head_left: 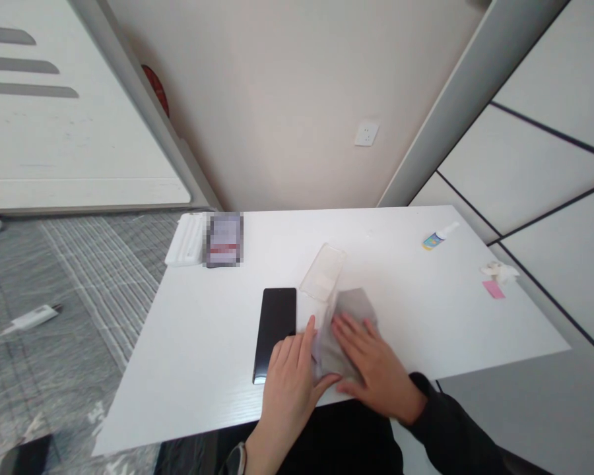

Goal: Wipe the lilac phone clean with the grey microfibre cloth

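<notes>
cloth: a grey cloth (354,313) lies bunched on the table between both hands, just right of the phone, with a pale, see-through fold at its left edge.
right hand: the right hand (371,359) is open, fingers spread and resting flat on top of the cloth, not clenched; a black sleeve (450,422) runs from it to the lower right.
left hand: the left hand (290,389) is curved, its thumb (310,324) at the cloth's left edge and its fingers over the phone's lower right side; whether it grips the cloth, i cannot tell.
step in hand: both hands are working the cloth beside the phone.
next move: the phone can only be taken up once the left hand comes off the cloth.
phone: a black smartphone (274,326) lies flat, its screen dark.
nearby: a clear phone case (323,272) lies just above the cloth on the white table (198,389).
farther off: a white ribbed case (188,239), a pixelated package (224,239), a small spray bottle (439,236) and a pink slip (494,289).
</notes>
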`<state>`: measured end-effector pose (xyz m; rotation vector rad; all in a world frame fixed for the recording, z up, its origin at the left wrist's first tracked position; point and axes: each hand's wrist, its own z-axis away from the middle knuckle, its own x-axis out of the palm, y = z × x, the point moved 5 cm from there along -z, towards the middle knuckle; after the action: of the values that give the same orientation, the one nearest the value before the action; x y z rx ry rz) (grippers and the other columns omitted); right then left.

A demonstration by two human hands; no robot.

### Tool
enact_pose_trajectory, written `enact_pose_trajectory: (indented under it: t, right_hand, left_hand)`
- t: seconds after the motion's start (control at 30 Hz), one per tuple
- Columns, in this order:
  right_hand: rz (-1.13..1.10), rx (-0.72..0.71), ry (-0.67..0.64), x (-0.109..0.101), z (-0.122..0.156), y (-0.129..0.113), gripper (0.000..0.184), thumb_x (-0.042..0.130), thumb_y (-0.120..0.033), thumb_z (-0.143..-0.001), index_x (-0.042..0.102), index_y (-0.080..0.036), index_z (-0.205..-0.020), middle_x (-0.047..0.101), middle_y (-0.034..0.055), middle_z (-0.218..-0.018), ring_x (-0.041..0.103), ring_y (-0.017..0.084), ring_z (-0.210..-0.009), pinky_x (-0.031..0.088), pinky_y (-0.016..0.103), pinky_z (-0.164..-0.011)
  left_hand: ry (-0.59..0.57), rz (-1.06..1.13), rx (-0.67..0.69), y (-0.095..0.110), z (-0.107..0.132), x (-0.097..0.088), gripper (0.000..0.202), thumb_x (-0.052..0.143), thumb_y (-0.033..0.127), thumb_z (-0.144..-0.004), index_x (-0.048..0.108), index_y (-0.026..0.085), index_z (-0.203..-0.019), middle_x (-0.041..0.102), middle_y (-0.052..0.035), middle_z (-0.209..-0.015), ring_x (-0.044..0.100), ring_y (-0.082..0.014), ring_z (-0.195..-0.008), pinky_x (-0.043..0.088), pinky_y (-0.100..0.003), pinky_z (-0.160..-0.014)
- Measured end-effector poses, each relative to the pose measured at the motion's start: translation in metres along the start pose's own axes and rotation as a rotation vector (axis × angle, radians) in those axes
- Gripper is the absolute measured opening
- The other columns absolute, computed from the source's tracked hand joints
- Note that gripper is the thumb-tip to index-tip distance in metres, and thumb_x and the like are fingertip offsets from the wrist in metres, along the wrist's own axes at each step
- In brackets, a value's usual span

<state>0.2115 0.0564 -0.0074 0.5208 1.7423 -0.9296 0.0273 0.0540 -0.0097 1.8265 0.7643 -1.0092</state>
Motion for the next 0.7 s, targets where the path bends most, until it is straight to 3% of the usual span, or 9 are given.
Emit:
enact_pose_trajectory:
  t: [0.07, 0.1, 0.2, 0.23, 0.33, 0.4, 0.5, 0.63, 0.7]
  right_hand:
    - [-0.033, -0.086, -0.044, 0.001, 0.001, -0.007, 0.104, 0.051, -0.087, -0.09, 0.022, -0.027, -0.17, 0.048, 0.0068, -0.164, 0.046, 0.03, -0.152, 0.033, 0.05, -0.128]
    - [-0.036, -0.094, -0.058, 0.0, 0.0, -0.007, 0.099, 0.051, -0.084, -0.093, 0.023, -0.027, -0.169, 0.049, 0.0063, -0.163, 0.047, 0.029, -0.151, 0.034, 0.049, -0.128]
    - [-0.005, 0.024, -0.007, -0.003, -0.005, 0.001, 0.088, 0.047, -0.066, -0.105, 0.015, -0.017, -0.17, 0.036, 0.0183, -0.169, 0.036, 0.037, -0.156, 0.028, 0.064, -0.126]
    - [-0.006, 0.03, -0.002, -0.002, -0.006, 0.001, 0.092, 0.049, -0.069, -0.103, 0.014, -0.016, -0.17, 0.035, 0.0194, -0.169, 0.034, 0.039, -0.157, 0.027, 0.066, -0.126]
    - [-0.04, -0.063, -0.042, 0.004, -0.009, -0.005, 0.108, 0.054, -0.088, -0.088, 0.023, -0.023, -0.169, 0.043, 0.0121, -0.167, 0.041, 0.034, -0.154, 0.03, 0.058, -0.128]
    - [-0.041, -0.055, -0.031, 0.004, -0.01, -0.003, 0.101, 0.051, -0.084, -0.092, 0.024, -0.024, -0.169, 0.044, 0.0123, -0.166, 0.042, 0.034, -0.154, 0.029, 0.059, -0.128]
    - [-0.016, 0.035, 0.029, 0.0, -0.01, 0.002, 0.089, 0.047, -0.07, -0.103, 0.021, -0.016, -0.169, 0.036, 0.0199, -0.169, 0.033, 0.04, -0.157, 0.023, 0.068, -0.126]
    - [-0.056, -0.086, -0.022, 0.004, -0.01, -0.011, 0.101, 0.049, -0.09, -0.088, 0.037, -0.026, -0.165, 0.052, 0.0079, -0.161, 0.044, 0.031, -0.153, 0.027, 0.053, -0.13]
    - [-0.048, -0.055, -0.018, 0.004, -0.011, -0.009, 0.095, 0.047, -0.085, -0.093, 0.035, -0.024, -0.166, 0.05, 0.0096, -0.163, 0.043, 0.032, -0.153, 0.024, 0.055, -0.13]
  left_hand:
    - [-0.005, -0.008, -0.001, 0.0, -0.001, 0.0, 0.111, 0.08, 0.054, -0.088, 0.012, 0.017, -0.168, 0.069, -0.0105, -0.117, 0.064, -0.0313, -0.102, 0.05, -0.045, -0.093]
    - [-0.007, -0.01, -0.001, 0.0, -0.002, -0.001, 0.11, 0.078, 0.055, -0.088, 0.013, 0.017, -0.168, 0.069, -0.0106, -0.117, 0.064, -0.0313, -0.102, 0.05, -0.045, -0.093]
    - [-0.007, -0.016, 0.002, 0.0, -0.003, -0.001, 0.11, 0.076, 0.061, -0.088, 0.014, 0.016, -0.167, 0.069, -0.0114, -0.12, 0.065, -0.0301, -0.102, 0.048, -0.044, -0.094]
    - [-0.004, -0.021, 0.003, 0.0, -0.003, -0.001, 0.11, 0.077, 0.06, -0.088, 0.015, 0.015, -0.167, 0.069, -0.0121, -0.122, 0.065, -0.0305, -0.105, 0.048, -0.045, -0.096]
    - [0.013, -0.051, -0.004, 0.0, -0.002, -0.002, 0.11, 0.083, 0.053, -0.085, 0.02, 0.014, -0.166, 0.067, -0.0146, -0.126, 0.062, -0.0349, -0.114, 0.044, -0.05, -0.104]
    - [0.023, -0.065, -0.005, 0.0, -0.002, -0.003, 0.111, 0.085, 0.052, -0.082, 0.022, 0.013, -0.165, 0.066, -0.0149, -0.127, 0.06, -0.0363, -0.117, 0.042, -0.052, -0.106]
    - [0.026, -0.074, -0.005, 0.001, -0.002, -0.003, 0.114, 0.088, 0.054, -0.079, 0.023, 0.012, -0.163, 0.067, -0.0139, -0.126, 0.059, -0.0348, -0.115, 0.042, -0.05, -0.106]
    - [0.02, -0.091, -0.002, 0.002, -0.003, -0.003, 0.113, 0.091, 0.043, -0.077, 0.024, 0.011, -0.163, 0.066, -0.0147, -0.126, 0.059, -0.0355, -0.116, 0.043, -0.051, -0.106]
    - [0.022, -0.088, 0.004, 0.002, -0.003, -0.003, 0.111, 0.089, 0.046, -0.08, 0.024, 0.012, -0.163, 0.066, -0.0143, -0.125, 0.059, -0.0354, -0.115, 0.043, -0.051, -0.106]
